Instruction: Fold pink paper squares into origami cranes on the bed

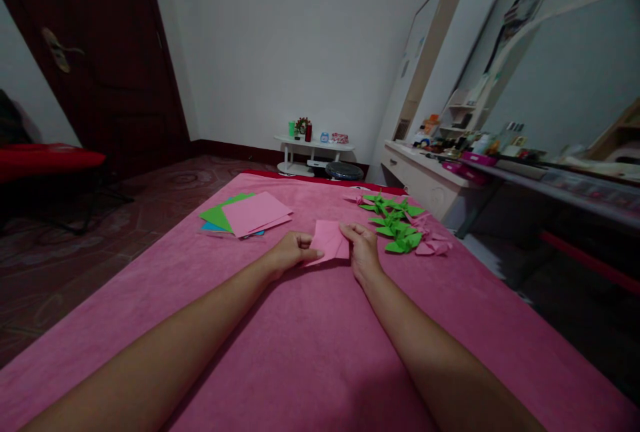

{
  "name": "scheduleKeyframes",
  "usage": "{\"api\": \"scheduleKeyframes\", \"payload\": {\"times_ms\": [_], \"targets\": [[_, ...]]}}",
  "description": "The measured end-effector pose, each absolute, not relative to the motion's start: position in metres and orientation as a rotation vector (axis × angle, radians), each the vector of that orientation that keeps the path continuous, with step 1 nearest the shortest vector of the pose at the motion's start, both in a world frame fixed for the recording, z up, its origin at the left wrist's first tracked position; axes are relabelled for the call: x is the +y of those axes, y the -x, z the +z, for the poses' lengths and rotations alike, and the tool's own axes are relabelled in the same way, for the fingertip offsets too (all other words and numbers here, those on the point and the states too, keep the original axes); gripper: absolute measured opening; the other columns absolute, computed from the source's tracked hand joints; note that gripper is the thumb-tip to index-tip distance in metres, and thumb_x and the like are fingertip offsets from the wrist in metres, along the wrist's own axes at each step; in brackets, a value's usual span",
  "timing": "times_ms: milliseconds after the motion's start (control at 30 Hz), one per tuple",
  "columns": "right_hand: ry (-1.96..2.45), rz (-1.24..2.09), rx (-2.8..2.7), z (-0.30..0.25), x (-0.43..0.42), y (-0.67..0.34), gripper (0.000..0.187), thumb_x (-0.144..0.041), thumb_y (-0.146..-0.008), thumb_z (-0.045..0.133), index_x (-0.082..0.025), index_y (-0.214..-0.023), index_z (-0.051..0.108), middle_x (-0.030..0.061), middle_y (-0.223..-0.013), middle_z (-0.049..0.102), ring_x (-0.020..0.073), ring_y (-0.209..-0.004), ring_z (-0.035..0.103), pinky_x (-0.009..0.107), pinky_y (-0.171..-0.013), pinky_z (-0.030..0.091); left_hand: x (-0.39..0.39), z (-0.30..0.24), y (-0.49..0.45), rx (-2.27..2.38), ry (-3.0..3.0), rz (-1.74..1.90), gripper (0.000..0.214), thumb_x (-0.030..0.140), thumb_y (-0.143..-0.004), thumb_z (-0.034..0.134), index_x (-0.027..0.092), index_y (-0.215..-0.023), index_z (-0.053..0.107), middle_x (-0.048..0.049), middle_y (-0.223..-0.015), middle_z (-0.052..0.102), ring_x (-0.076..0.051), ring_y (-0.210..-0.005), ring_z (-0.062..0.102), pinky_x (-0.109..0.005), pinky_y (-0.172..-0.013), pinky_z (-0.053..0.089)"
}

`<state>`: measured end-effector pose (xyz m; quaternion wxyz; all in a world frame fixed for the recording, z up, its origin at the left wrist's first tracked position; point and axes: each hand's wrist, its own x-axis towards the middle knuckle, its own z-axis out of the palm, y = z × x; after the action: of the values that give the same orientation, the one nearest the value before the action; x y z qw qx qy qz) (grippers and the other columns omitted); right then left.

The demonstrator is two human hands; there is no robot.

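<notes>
Fingers on pink paper, cup beyond

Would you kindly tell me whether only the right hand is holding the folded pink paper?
No, the left hand holds the folded pink paper by one side and the right hand by the other.

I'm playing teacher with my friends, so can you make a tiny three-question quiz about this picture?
1. True or false: the left hand and the right hand both hold the pink paper.
2. Which colour is on top of the sheet stack? A) blue B) green C) pink
3. Fill in: the green folded shapes lie nearer the person's ____ hand.

Key: 1. True. 2. C. 3. right.
</notes>
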<state>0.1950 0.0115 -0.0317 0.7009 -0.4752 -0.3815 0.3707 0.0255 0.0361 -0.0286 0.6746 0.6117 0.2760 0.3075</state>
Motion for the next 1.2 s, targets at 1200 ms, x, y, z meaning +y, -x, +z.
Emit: {"api": "scheduleKeyframes", "payload": {"times_ms": [1200], "targets": [[1.423, 0.988, -1.061, -0.017, 0.010, -0.217, 0.016, -0.022, -0.058, 0.069, -0.013, -0.050, 0.058, 0.0015, -0.041, 0.058, 0.0064, -0.031, 0.045, 0.015, -0.030, 0.034, 0.080, -0.032, -0.003, 1.042, -1.449, 1.213, 0.032, 0.040, -0.060, 0.074, 0.013, -0.072, 0.062, 0.0013, -0.051, 0.056, -0.007, -0.042, 0.046, -0.018, -0.042, 0.033]]}}
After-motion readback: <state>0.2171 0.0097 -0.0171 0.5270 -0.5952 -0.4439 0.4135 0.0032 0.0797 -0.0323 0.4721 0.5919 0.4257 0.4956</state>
